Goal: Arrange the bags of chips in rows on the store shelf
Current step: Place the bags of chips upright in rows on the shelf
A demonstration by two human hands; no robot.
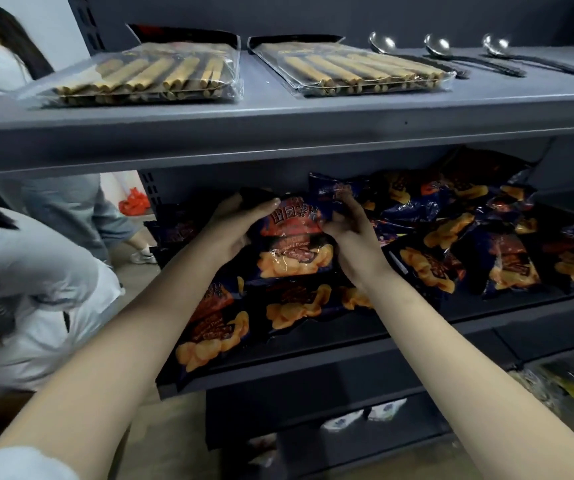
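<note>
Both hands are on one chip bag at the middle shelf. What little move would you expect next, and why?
Probably lowering the held bag flat into line just behind the front bags. The left hand and right hand grip its sides just above them, while the bags to the right lie in a loose heap, not yet in rows.

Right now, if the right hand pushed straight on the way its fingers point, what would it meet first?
The right hand pinches the held chip bag at its top corner. Pushed deeper, it would likely meet the dark blue chip bag just behind, though depth is unclear.
</note>
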